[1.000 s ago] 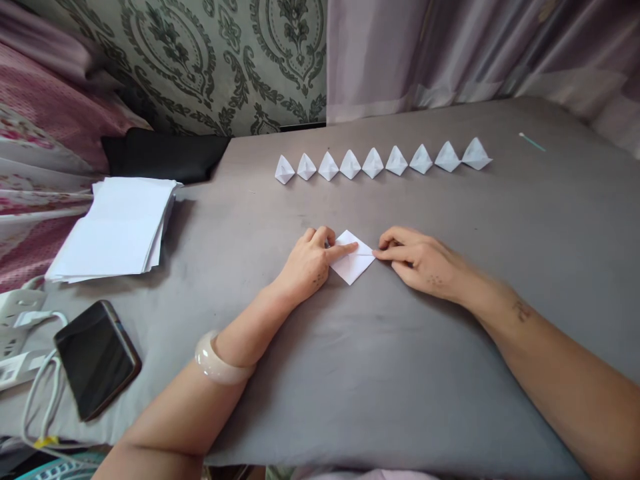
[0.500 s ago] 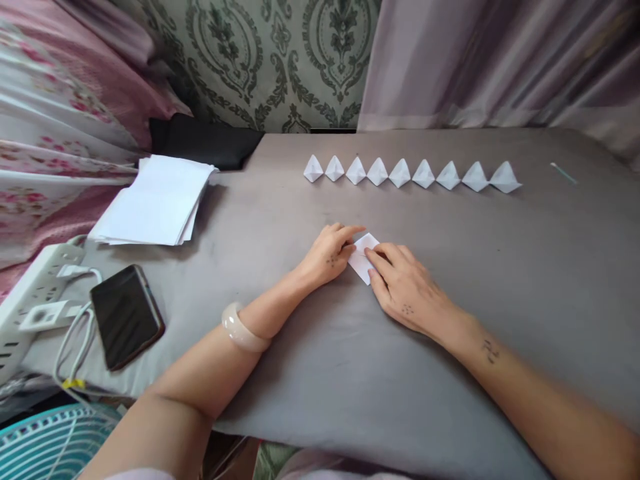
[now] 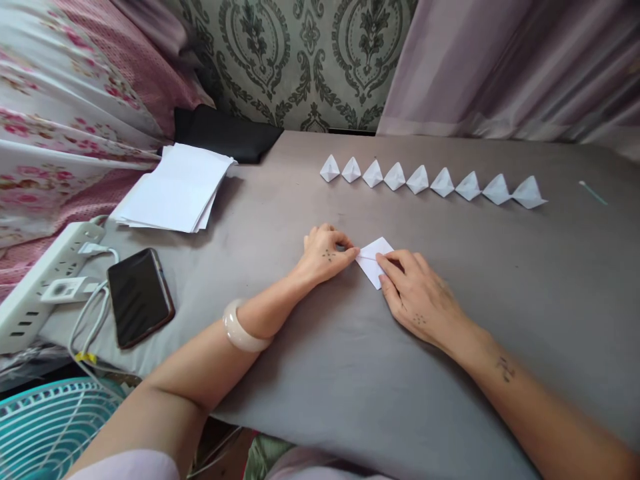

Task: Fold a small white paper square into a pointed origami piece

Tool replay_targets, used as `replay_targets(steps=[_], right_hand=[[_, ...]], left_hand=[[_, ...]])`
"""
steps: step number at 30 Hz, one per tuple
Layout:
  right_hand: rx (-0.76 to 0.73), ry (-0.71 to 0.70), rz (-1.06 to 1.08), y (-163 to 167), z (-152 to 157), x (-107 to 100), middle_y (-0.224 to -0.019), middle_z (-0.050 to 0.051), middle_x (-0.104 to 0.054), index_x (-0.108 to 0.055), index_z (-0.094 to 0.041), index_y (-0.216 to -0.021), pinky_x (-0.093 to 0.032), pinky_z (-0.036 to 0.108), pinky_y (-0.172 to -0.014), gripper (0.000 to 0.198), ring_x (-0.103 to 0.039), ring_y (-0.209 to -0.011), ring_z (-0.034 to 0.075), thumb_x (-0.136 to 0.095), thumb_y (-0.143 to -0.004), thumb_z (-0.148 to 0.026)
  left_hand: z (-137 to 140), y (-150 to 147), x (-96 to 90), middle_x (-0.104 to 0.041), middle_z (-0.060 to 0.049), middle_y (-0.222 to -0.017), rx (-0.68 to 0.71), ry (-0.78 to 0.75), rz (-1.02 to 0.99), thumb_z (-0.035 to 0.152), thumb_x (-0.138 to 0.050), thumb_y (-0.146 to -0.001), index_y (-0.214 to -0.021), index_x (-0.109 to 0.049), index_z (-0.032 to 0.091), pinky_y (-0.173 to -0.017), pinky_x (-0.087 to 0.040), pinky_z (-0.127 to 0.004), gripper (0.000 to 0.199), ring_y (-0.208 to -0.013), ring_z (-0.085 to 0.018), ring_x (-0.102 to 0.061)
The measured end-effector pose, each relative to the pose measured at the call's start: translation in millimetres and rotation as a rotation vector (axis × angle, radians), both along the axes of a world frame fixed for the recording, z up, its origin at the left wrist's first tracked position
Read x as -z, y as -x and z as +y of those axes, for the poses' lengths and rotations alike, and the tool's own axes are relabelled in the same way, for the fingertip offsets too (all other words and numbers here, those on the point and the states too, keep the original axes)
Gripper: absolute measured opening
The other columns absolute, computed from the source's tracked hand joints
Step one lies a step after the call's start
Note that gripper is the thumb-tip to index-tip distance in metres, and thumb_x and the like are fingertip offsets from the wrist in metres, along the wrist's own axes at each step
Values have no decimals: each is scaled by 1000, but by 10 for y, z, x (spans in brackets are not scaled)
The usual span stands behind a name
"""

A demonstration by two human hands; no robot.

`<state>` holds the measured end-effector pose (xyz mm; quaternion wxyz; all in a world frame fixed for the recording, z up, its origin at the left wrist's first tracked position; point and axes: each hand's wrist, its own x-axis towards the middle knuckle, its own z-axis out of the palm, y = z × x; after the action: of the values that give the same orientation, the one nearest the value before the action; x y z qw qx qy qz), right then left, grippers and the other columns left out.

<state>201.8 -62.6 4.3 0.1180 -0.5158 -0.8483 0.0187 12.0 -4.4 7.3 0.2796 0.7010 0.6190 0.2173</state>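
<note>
A folded paper [image 3: 371, 268] is lying about midway between the front and back edges of the tabletop [image 3: 300, 373]. The left hand [image 3: 326, 254] is holding its left corner in a narrow grip of thumb and finger; the right hand [image 3: 416, 291] is pressing on it, fingers slightly apart. Nine paper shapes [image 3: 417, 181] are forming a row near the back edge. A paper stack [image 3: 175, 187] and a phone [image 3: 139, 298] are resting toward the left edge.
</note>
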Motion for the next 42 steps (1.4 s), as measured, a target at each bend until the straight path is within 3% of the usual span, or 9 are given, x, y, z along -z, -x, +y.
replay_targets(steps=[9,13,17,20,23,26,33,38,42], right_hand=[[11,27,0,-18,0,-15,-116,12,-58,-54,-16,-130,-47,36,-76,41,-53,-98,25,-36,-96,-29],[-14,37,-17,-23,4,-6,-116,11,-57,-47,-24,-139,-46,38,-77,46,-52,-97,25,-36,-96,-34],[12,42,-25,1,29,7,-113,11,-56,-55,-29,-132,-45,38,-76,42,-51,-95,25,-37,-96,-37],[26,36,-6,19,45,10,-111,11,-55,-58,-29,-129,-45,39,-76,40,-50,-95,25,-38,-96,-38],[16,40,20,0,43,11,-112,12,-55,-56,-28,-130,-45,39,-76,41,-50,-96,26,-38,-95,-40],[-28,70,71,-66,25,15,-116,11,-56,-56,-24,-129,-46,40,-82,40,-51,-100,25,-39,-96,-37],[-52,75,98,-113,-12,-32,-119,11,-58,-57,-16,-123,-49,37,-82,35,-53,-106,25,-39,-96,-31],[-37,17,-33,-19,-4,-77,-115,13,-60,-60,-13,-119,-50,40,-79,37,-55,-102,27,-36,-97,-29],[-19,50,79,-82,4,-14,-121,10,-59,-58,-16,-123,-50,36,-82,36,-54,-109,24,-37,-97,-28]], left_hand=[[-3,-48,30,-53,-8,-100,-38,29,129,35,-64,-79,-83,-62,18,-89,-39,-44,18,-98,-25,-48],[-5,-55,17,-52,-7,-98,-35,42,126,33,-63,-80,-83,-60,19,-89,-37,-43,15,-97,-25,-47],[-14,-53,53,-52,-7,-95,-13,7,131,33,-63,-80,-80,-60,19,-87,-38,-45,14,-96,-25,-47],[-49,-67,100,-55,-7,-97,102,-148,105,23,-55,-84,-87,-58,19,-86,-41,-42,6,-94,-23,-48],[-108,-93,102,-58,-8,-100,351,-325,132,8,-39,-87,-99,-57,17,-86,-44,-35,23,-91,-19,-49],[-184,-113,34,-60,-8,-99,499,-313,278,6,-33,-87,-106,-58,17,-81,-46,-32,33,-93,-20,-51],[-316,-174,-87,-59,-9,-99,560,-270,567,11,-40,-89,-110,-58,16,-69,-48,-31,28,-93,-22,-52],[-307,-206,-76,-58,-10,-97,600,-321,634,13,-40,-91,-109,-58,14,-67,-47,-31,26,-92,-22,-52],[-312,-201,-47,-57,-9,-98,572,-361,643,11,-37,-91,-120,-54,13,-69,-47,-31,33,-92,-21,-52]])
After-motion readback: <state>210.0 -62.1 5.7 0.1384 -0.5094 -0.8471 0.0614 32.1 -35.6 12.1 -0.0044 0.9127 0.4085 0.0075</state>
